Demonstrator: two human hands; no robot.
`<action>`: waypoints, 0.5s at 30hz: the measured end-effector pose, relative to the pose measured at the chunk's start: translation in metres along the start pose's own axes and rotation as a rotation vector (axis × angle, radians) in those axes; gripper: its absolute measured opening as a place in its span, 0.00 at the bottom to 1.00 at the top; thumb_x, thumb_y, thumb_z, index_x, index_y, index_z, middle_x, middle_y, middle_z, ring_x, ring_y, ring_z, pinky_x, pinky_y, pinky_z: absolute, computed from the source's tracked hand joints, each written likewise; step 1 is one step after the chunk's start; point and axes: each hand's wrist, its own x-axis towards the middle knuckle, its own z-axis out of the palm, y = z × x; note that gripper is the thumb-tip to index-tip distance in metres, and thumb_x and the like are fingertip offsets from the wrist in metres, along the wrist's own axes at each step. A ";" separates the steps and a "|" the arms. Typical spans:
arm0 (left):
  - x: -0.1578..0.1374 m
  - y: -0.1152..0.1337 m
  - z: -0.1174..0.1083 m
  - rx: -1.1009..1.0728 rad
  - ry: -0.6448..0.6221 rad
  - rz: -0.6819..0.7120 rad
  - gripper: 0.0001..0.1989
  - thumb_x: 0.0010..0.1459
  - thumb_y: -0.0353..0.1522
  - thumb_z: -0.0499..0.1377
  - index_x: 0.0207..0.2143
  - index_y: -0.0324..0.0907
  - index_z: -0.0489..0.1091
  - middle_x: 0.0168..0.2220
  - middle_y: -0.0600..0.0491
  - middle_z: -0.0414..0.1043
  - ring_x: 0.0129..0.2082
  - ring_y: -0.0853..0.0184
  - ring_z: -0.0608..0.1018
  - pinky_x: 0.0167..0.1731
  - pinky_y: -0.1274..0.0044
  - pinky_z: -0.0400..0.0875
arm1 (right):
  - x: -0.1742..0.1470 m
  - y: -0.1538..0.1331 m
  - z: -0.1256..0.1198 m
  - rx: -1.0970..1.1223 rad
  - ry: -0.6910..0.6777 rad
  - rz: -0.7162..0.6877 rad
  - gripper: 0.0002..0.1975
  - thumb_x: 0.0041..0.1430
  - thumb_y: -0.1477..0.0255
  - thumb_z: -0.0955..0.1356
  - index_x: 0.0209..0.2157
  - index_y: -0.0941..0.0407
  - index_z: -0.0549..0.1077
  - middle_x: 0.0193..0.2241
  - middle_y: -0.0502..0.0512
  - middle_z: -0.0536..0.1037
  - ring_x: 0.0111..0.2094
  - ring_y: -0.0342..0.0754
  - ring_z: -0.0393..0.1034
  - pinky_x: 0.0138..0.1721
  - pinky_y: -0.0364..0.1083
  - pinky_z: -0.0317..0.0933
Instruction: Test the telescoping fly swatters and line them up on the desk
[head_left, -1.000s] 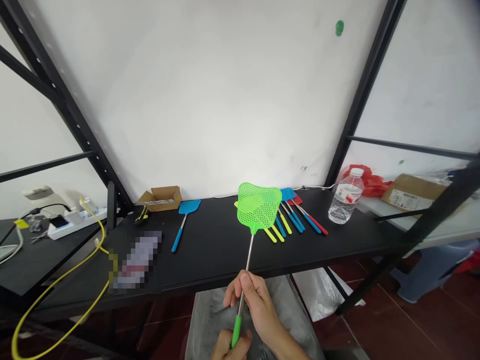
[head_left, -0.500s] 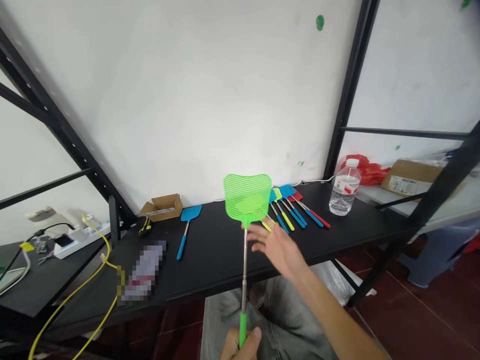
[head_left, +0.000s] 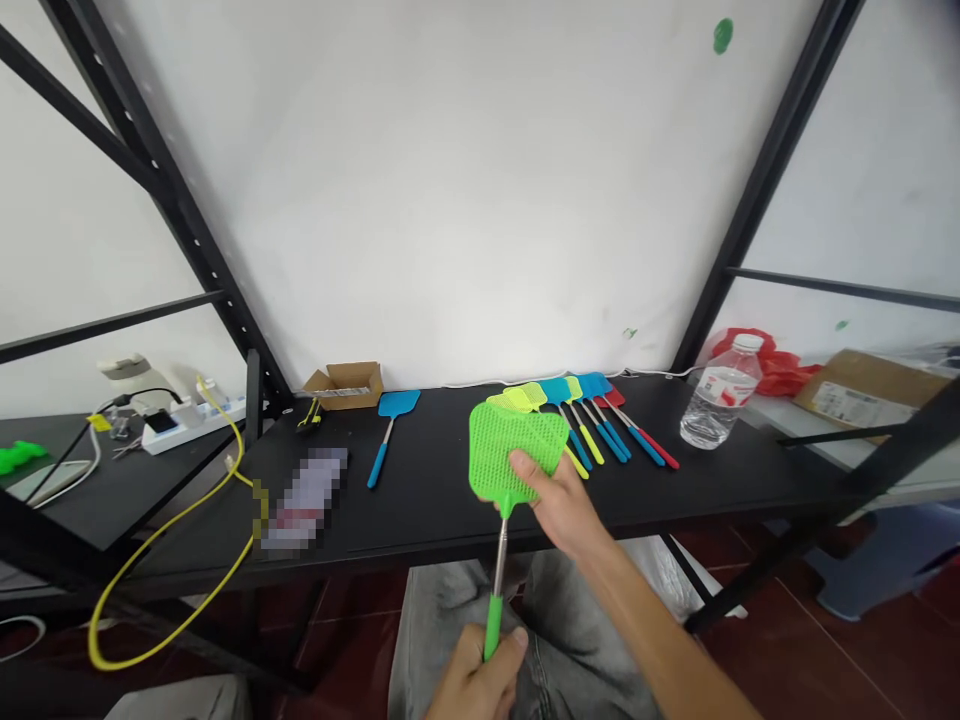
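A green fly swatter with a telescopic metal rod stands upright, slightly tilted, in front of me above the table's front edge. My left hand is wrapped round its green handle near the bottom of the view. My right hand pinches the perforated head at its lower right, thumb on the front; the fingers behind are mostly hidden. Beyond the head, several yellow, blue and red fly swatters lie side by side on the black table. A single blue fly swatter lies apart to the left.
An open cardboard box stands against the wall. A water bottle stands on the table's right side. On the left are a yellow cable, a white power strip and a blurred-out flat object. Black metal posts frame both sides.
My right hand, open behind the rod before, has closed on the swatter's head. The head has come down toward my left hand and the visible rod is shorter. The view has shifted somewhat.
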 end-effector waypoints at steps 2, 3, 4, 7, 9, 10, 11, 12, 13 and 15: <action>-0.001 0.002 -0.005 -0.011 -0.008 0.002 0.30 0.40 0.58 0.62 0.23 0.45 0.52 0.14 0.66 0.50 0.15 0.77 0.53 0.17 0.81 0.46 | -0.013 0.009 0.005 0.000 -0.023 0.028 0.21 0.55 0.63 0.71 0.50 0.53 0.70 0.41 0.57 0.78 0.42 0.54 0.73 0.37 0.52 0.71; -0.003 0.003 -0.007 -0.009 -0.002 0.006 0.31 0.41 0.58 0.62 0.23 0.45 0.51 0.14 0.66 0.50 0.15 0.78 0.53 0.17 0.82 0.46 | -0.016 0.011 0.007 0.009 -0.032 0.034 0.21 0.56 0.63 0.71 0.50 0.53 0.69 0.41 0.57 0.78 0.40 0.54 0.74 0.35 0.52 0.71; -0.004 0.003 -0.007 -0.011 -0.005 0.002 0.30 0.41 0.58 0.62 0.23 0.45 0.51 0.14 0.66 0.49 0.15 0.78 0.53 0.18 0.82 0.47 | -0.018 0.012 0.008 0.017 -0.039 0.037 0.21 0.56 0.63 0.70 0.50 0.53 0.69 0.41 0.57 0.78 0.39 0.54 0.74 0.33 0.51 0.71; -0.005 0.004 -0.005 -0.039 -0.035 -0.006 0.30 0.42 0.56 0.63 0.24 0.45 0.51 0.14 0.67 0.48 0.15 0.78 0.52 0.17 0.82 0.46 | -0.017 0.012 0.010 0.025 -0.050 0.058 0.20 0.56 0.62 0.70 0.49 0.54 0.70 0.39 0.57 0.78 0.33 0.52 0.76 0.29 0.49 0.70; -0.002 0.006 -0.002 -0.049 -0.047 -0.010 0.30 0.42 0.57 0.62 0.24 0.45 0.51 0.14 0.68 0.46 0.14 0.79 0.51 0.15 0.83 0.43 | -0.019 0.017 0.011 0.031 -0.084 0.119 0.19 0.57 0.60 0.69 0.46 0.57 0.72 0.35 0.58 0.79 0.29 0.50 0.76 0.28 0.48 0.69; 0.000 0.008 -0.002 -0.051 -0.044 -0.005 0.29 0.43 0.57 0.61 0.25 0.46 0.52 0.13 0.68 0.46 0.13 0.79 0.49 0.14 0.83 0.42 | -0.021 0.021 0.012 0.030 -0.113 0.161 0.20 0.58 0.58 0.68 0.45 0.58 0.73 0.34 0.59 0.80 0.27 0.49 0.76 0.28 0.47 0.69; 0.001 0.011 -0.003 -0.048 -0.042 0.009 0.28 0.45 0.57 0.60 0.26 0.46 0.53 0.13 0.68 0.46 0.12 0.78 0.48 0.13 0.82 0.40 | -0.025 0.026 0.012 0.024 -0.141 0.202 0.21 0.59 0.57 0.67 0.44 0.60 0.74 0.33 0.60 0.80 0.27 0.49 0.76 0.28 0.47 0.68; 0.003 0.015 -0.004 -0.040 -0.037 0.035 0.27 0.46 0.57 0.59 0.28 0.46 0.54 0.12 0.68 0.46 0.12 0.78 0.47 0.12 0.82 0.40 | -0.031 0.033 0.012 0.015 -0.159 0.237 0.22 0.59 0.56 0.66 0.44 0.60 0.74 0.34 0.62 0.80 0.29 0.50 0.76 0.29 0.46 0.68; 0.004 0.021 -0.007 -0.027 -0.033 0.071 0.26 0.48 0.57 0.58 0.30 0.45 0.56 0.13 0.68 0.47 0.12 0.78 0.46 0.12 0.82 0.40 | -0.039 0.040 0.010 0.008 -0.161 0.261 0.23 0.58 0.55 0.67 0.45 0.60 0.74 0.36 0.63 0.80 0.32 0.51 0.77 0.30 0.46 0.67; 0.005 0.034 -0.014 0.022 -0.016 0.168 0.24 0.53 0.55 0.55 0.34 0.44 0.58 0.14 0.67 0.49 0.12 0.77 0.45 0.12 0.82 0.42 | -0.059 0.059 0.003 0.009 -0.107 0.291 0.24 0.56 0.55 0.69 0.47 0.59 0.74 0.39 0.64 0.79 0.39 0.53 0.75 0.33 0.46 0.67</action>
